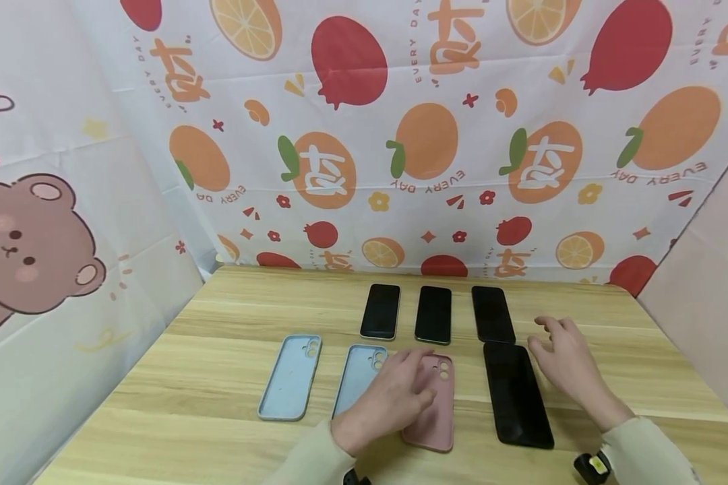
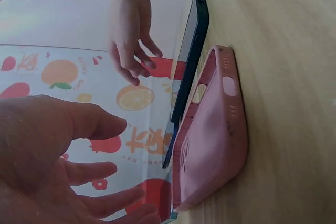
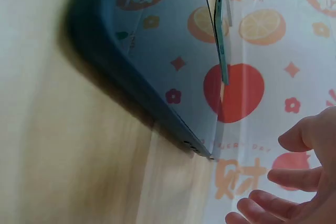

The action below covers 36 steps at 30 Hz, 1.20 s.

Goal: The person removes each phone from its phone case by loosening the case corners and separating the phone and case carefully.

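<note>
My left hand [image 1: 391, 397] hovers over a pink phone case [image 1: 439, 414], fingers loosely bent and holding nothing. It partly hides that case and the light blue phone case [image 1: 358, 377] beside it. In the left wrist view the pink case [image 2: 210, 135] lies hollow side up, apart from the fingers. My right hand [image 1: 567, 360] is just right of a large black phone [image 1: 518, 397], which lies screen up. The right wrist view shows the fingers [image 3: 294, 179] relaxed and parted, away from the phone's dark edge [image 3: 136, 87].
Another light blue phone case [image 1: 290, 377] lies at the left. Behind the cases is a row of black phones: one on the left [image 1: 381, 311], one in the middle [image 1: 433, 314] and one on the right [image 1: 493, 314], close to the large phone's top end. A fruit-print cloth [image 1: 364, 202] hangs behind the wooden table [image 1: 218, 377].
</note>
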Each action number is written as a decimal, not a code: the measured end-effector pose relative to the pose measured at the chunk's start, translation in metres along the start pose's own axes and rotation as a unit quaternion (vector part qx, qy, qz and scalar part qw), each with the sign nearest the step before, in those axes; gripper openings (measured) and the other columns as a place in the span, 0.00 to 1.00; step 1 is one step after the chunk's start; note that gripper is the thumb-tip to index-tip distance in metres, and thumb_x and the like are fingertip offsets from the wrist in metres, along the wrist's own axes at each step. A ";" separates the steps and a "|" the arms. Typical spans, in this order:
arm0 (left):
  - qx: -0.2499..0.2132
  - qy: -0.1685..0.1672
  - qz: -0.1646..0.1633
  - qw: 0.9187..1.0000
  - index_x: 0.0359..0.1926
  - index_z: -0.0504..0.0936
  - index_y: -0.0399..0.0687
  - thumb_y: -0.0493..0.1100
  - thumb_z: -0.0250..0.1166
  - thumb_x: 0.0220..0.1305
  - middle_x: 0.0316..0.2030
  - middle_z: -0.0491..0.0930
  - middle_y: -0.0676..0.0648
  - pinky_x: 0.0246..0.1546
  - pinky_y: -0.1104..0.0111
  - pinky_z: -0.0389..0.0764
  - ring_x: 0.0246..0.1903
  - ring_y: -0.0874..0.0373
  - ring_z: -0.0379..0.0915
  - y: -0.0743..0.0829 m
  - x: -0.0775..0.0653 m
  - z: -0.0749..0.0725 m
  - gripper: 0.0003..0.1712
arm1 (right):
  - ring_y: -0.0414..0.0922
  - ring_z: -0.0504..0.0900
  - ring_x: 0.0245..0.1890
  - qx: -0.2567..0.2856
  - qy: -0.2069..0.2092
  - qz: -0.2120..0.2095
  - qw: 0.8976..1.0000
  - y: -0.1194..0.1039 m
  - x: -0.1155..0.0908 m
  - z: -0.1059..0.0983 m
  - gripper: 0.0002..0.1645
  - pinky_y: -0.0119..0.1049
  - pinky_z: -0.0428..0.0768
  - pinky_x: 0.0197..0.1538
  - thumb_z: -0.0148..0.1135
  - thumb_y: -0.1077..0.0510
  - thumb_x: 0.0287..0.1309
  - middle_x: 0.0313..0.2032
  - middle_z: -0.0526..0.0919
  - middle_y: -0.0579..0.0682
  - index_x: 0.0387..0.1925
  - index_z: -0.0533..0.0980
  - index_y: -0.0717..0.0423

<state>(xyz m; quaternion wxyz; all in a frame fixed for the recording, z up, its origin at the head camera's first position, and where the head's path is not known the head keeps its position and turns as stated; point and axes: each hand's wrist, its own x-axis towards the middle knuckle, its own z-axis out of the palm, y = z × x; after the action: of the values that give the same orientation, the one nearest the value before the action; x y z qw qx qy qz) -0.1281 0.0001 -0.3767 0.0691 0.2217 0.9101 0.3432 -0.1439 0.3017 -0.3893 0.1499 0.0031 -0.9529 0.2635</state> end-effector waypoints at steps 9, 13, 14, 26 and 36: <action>0.025 0.020 0.043 0.999 0.69 0.68 0.45 0.43 0.63 0.65 0.64 0.73 0.39 0.63 0.51 0.74 0.64 0.45 0.68 0.012 0.013 0.008 0.32 | 0.61 0.77 0.46 -0.009 -0.004 -0.006 1.000 -0.003 -0.024 -0.002 0.26 0.58 0.78 0.45 0.59 0.55 0.65 0.49 0.75 0.71 0.58 0.72 0.69; 0.016 0.011 0.048 0.999 0.69 0.68 0.43 0.44 0.64 0.65 0.64 0.72 0.39 0.63 0.53 0.74 0.65 0.45 0.67 0.019 0.020 0.012 0.32 | 0.63 0.78 0.46 -0.030 -0.006 -0.020 0.999 -0.003 -0.032 0.001 0.27 0.60 0.78 0.46 0.62 0.55 0.64 0.47 0.76 0.72 0.56 0.73 0.71; 0.011 0.006 0.042 0.999 0.69 0.67 0.43 0.44 0.65 0.65 0.64 0.72 0.39 0.64 0.53 0.74 0.66 0.45 0.66 0.022 0.022 0.013 0.33 | 0.64 0.78 0.46 -0.033 -0.008 -0.022 0.999 -0.003 -0.033 0.002 0.27 0.60 0.78 0.46 0.63 0.55 0.63 0.47 0.76 0.71 0.56 0.73 0.71; -0.011 -0.064 -0.043 0.997 0.71 0.65 0.51 0.52 0.66 0.65 0.69 0.68 0.48 0.63 0.59 0.75 0.65 0.57 0.68 0.046 0.042 0.041 0.37 | 0.56 0.82 0.43 -0.047 -0.106 0.008 0.993 -0.008 -0.048 0.011 0.32 0.53 0.82 0.43 0.64 0.54 0.62 0.45 0.79 0.66 0.56 0.71 0.77; -0.090 -0.101 -0.051 0.990 0.69 0.66 0.44 0.47 0.67 0.63 0.28 0.74 0.50 0.24 0.70 0.71 0.28 0.59 0.68 0.052 0.046 0.054 0.36 | 0.46 0.74 0.33 -0.047 -0.132 0.035 0.989 -0.010 -0.048 0.013 0.31 0.43 0.78 0.36 0.62 0.54 0.63 0.39 0.77 0.60 0.56 0.72 0.77</action>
<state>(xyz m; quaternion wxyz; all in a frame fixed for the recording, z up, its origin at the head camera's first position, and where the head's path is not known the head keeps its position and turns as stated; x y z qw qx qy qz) -0.1357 0.0878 -0.3825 0.1976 0.2016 0.8739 0.3957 -0.1008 0.2832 -0.4091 0.0132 -0.0022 -0.9752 0.2208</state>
